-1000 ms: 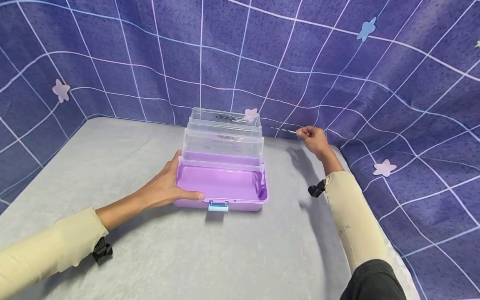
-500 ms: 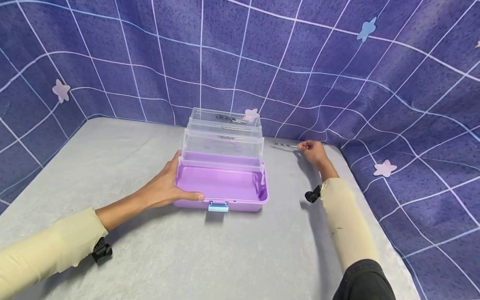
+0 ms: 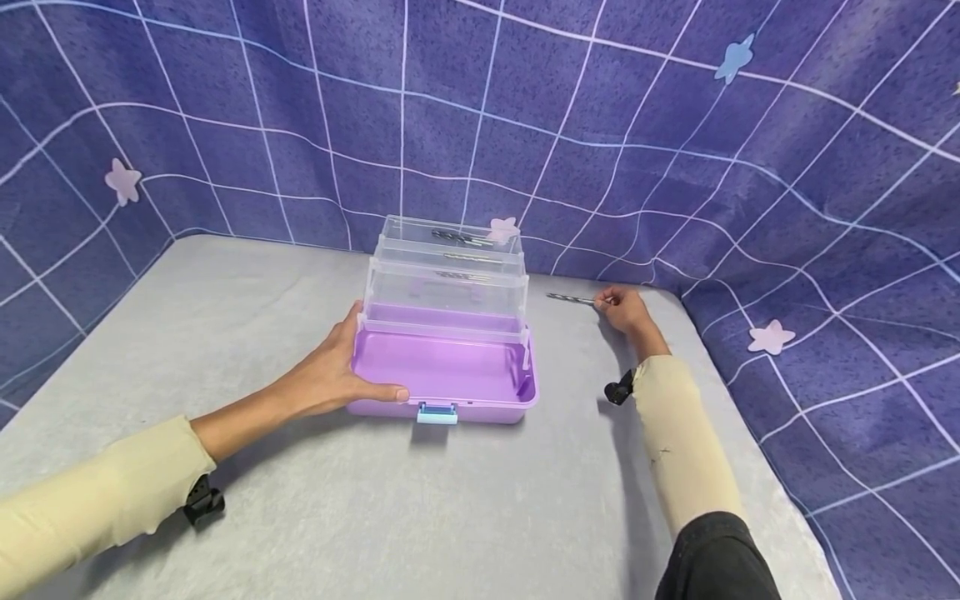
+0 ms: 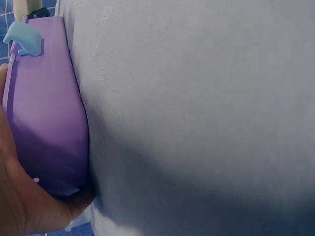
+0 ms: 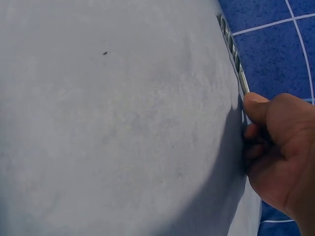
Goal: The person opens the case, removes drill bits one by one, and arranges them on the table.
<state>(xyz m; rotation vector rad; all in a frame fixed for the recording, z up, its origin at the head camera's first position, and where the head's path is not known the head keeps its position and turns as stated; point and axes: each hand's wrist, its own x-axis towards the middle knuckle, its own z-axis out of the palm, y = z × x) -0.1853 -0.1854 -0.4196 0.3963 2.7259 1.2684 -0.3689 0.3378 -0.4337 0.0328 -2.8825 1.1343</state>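
Note:
A purple toolbox [image 3: 442, 408] with a light blue latch [image 3: 437, 413] stands on the grey table, its clear tiered trays [image 3: 450, 287] raised at the back. My left hand [image 3: 341, 371] grips its left end, thumb along the front rim and fingers at the side; the left wrist view shows that hand [image 4: 24, 196] around the end of the box. To the right of the box, my right hand [image 3: 626, 308] pinches the shank end of a metal twist drill bit [image 3: 570, 298]. The bit [image 5: 231, 46] lies flat at table level, its fluted end pointing left, towards the box.
More drill bits [image 3: 461, 239] lie in the upper clear trays. A purple grid-patterned cloth [image 3: 360, 108] hangs behind and to the right of the grey table [image 3: 450, 517], close behind the right hand.
My right hand has come down and slightly nearer with the drill bit, from above the table to its surface. The left hand and the toolbox have stayed put.

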